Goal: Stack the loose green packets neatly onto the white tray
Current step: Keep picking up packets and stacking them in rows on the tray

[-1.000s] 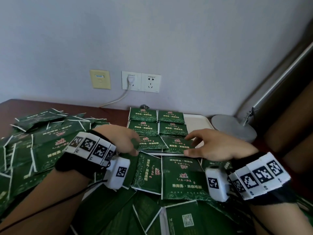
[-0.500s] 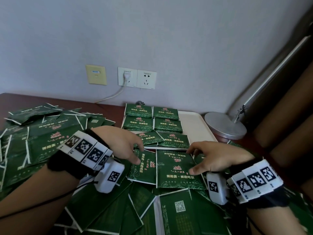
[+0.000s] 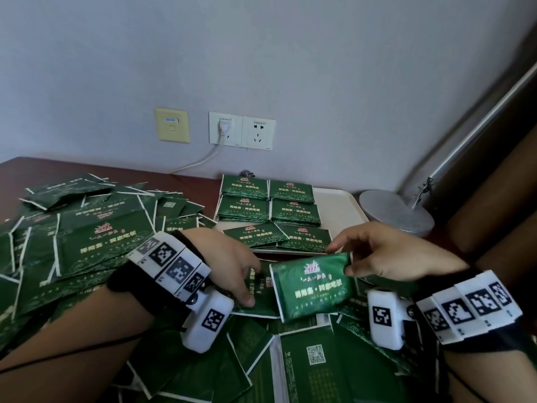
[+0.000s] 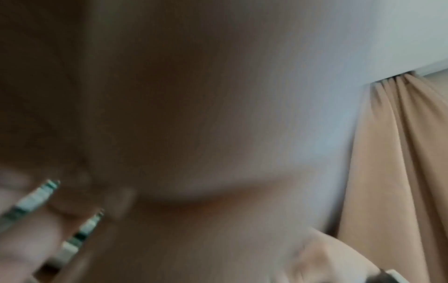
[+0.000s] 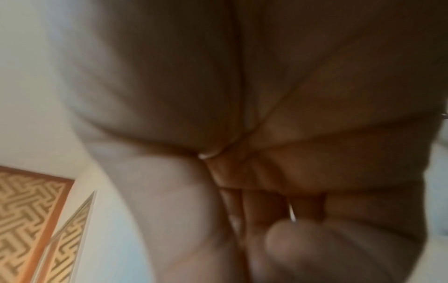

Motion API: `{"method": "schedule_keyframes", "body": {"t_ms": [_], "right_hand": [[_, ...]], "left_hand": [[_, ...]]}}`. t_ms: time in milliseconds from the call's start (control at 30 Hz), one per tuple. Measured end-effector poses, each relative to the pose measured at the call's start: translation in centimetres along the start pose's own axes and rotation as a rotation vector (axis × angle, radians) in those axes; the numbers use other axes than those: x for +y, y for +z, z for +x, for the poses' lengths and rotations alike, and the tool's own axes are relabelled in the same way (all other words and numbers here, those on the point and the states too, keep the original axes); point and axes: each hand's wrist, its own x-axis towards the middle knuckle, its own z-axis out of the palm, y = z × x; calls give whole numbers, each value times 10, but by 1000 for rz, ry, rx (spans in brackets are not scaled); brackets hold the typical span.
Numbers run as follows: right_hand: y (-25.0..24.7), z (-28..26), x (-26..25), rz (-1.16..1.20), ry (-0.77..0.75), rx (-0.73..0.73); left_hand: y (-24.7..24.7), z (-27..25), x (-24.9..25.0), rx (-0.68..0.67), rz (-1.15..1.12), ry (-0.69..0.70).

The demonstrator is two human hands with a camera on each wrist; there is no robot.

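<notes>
Right hand: the right hand [image 3: 389,257] pinches the right edge of a flat dark green foil packet with white seams [image 3: 312,283], thumb below and fingers above, lifting it clear of the pile, tilted.
Left hand: the left hand [image 3: 229,263] reaches down with curled fingers onto another green packet lying flat [image 3: 257,298] just left of the lifted one; the fingertips touch it, but whether they grip it I cannot tell. The left wrist view is mostly blurred palm, with two packet edges [image 4: 36,197] showing by the fingers.
Between the hands: the lifted packet, its left edge just beside the left fingertips.
Just beyond the hands: a white rectangular plastic tray [image 3: 337,205] on the dark brown wooden bench [image 3: 186,181]. It carries neat green packet stacks [image 3: 267,202] in two columns; the nearest pair [image 3: 279,238] lies slightly askew. The tray's right part is bare.
Left of and below the hands: a large loose heap of green packets [image 3: 87,234], overlapping at all angles.
Right of the right hand: a round grey metal lamp base [image 3: 396,212], just beside the tray.
Stage, as I judge it: picking up, with placing on the tray to come; most of the task remains.
Risks: the edge pinch is light, so the slippery foil could swing or drop. Setting it on the askew front pair would build a crooked stack that slides. The wrists pass close over the loose heap and could drag packets off the bench.
</notes>
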Motion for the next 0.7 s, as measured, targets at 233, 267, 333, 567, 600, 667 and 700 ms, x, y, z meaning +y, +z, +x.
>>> {"method": "schedule_keyframes", "body": {"t_ms": [233,267,333,567,600,667,700], "right_hand": [[-15,-10,12,340,-109,266],[-15,-11,14,404,-106,297],[-14,-9,17,457,-89,334],[-8,6,31,514,2,350],[-8,7,31,529,7,343],[-8,9,33,552,17,342],[-8,11,34,577,26,347]], "left_hand": [[8,11,8,165,-47,35],[9,13,10,156,-61,40],[10,15,14,140,-55,34],[9,19,13,105,-147,2],[10,20,14,102,-153,7],[10,23,14,91,-188,17],[11,24,14,87,-226,25]]}}
